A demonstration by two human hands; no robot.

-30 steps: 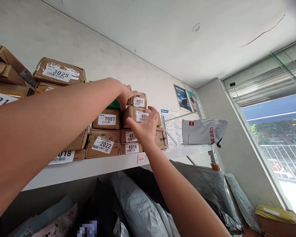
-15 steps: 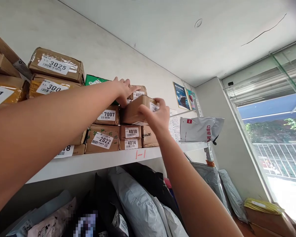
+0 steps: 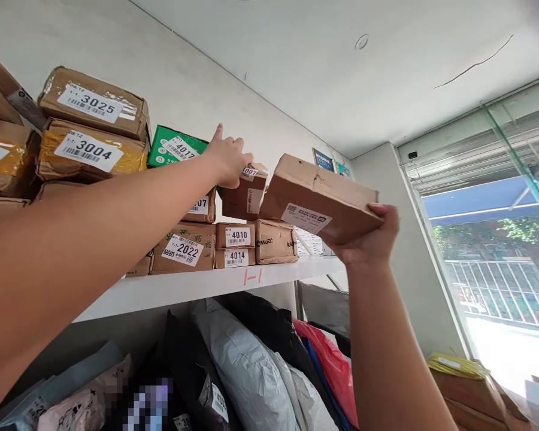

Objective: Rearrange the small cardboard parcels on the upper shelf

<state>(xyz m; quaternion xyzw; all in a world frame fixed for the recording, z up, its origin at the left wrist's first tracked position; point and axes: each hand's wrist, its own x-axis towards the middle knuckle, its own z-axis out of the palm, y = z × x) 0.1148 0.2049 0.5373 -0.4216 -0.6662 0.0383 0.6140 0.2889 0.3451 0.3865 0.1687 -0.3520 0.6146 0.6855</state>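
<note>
My right hand (image 3: 377, 236) grips the right end of a long cardboard box (image 3: 327, 185), thumb at its end and fingers beneath. The box is held tilted in the air in front of the shelf, a white label on its underside. My left hand (image 3: 229, 158) reaches over a smaller cardboard box (image 3: 242, 197), index finger raised and the other fingers bent over its top. That smaller box is tilted above the boxes labelled 4010 (image 3: 236, 235) and 4014 (image 3: 236, 257); its left part is hidden. A green box (image 3: 168, 145) sits just left of my left hand.
The white shelf (image 3: 215, 284) carries several stacked cartons, including ones labelled 3025 (image 3: 94, 105), 3004 (image 3: 92, 152) and 2022 (image 3: 184, 248). Below it are grey bags (image 3: 247, 359), black bags and a red bag (image 3: 330, 359). More cartons (image 3: 467, 389) stand at lower right near the doorway.
The long box has come off the stack and moved right and toward me in my right hand. The left hand stays by the stack; its index finger now points up.
</note>
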